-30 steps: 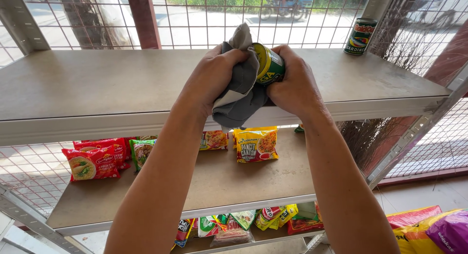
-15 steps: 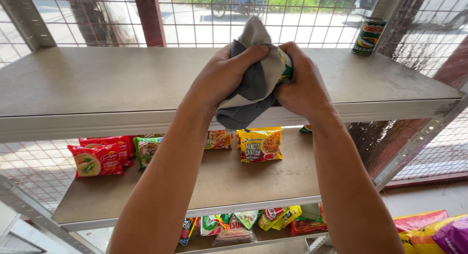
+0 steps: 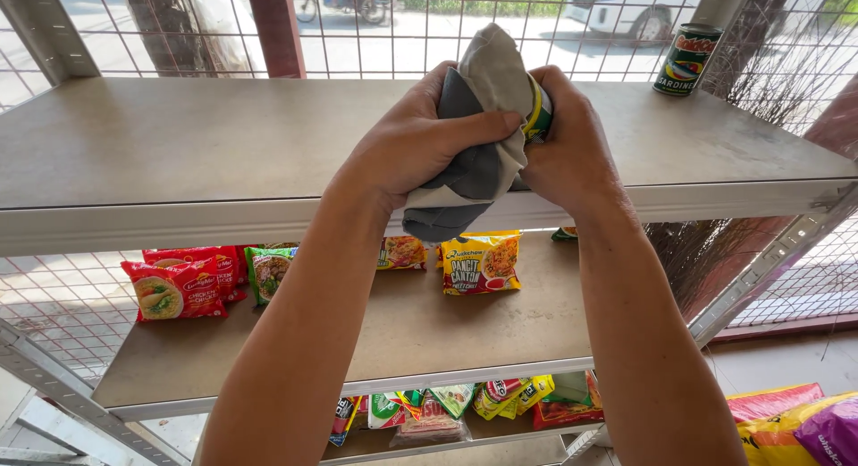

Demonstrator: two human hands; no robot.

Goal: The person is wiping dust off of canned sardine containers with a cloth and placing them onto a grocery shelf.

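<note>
Grip, left hand (image 3: 420,140): fingers curl tight over a grey cloth (image 3: 474,153), thumb pressed across its front, clamped on the fabric that wraps a can.
Grip, right hand (image 3: 567,149): closed around the can (image 3: 537,113) from the far side, palm and fingers cupping it; both hands are held in front of the top shelf's edge, above the middle shelf.
Top shelf (image 3: 179,153): broad, flat, matt grey-beige board with a pale metal front lip, dusty and faintly scuffed.
Middle shelf (image 3: 447,332): same dull board, its far right corner hidden behind the right forearm.
Wire mesh (image 3: 179,28): thin grid panel behind the shelves, street blurred beyond it.
Cloth: soft, creased, two tones of grey, bunched into a rounded lump with a loose tail hanging below the hands.
Noodle packets (image 3: 481,262): glossy, crinkled, flat pillows in red, green and yellow lying on the middle shelf; more are crowded on the lowest shelf, partly cut off.
Sacks (image 3: 795,426): shiny red, yellow and purple, cropped at the lower right corner.
Second can (image 3: 685,59): upright cylinder with green and red label, standing at the top shelf's right rear, well apart from the hands.
Held can: only a sliver of yellow-green rim shows; its body is hidden.
</note>
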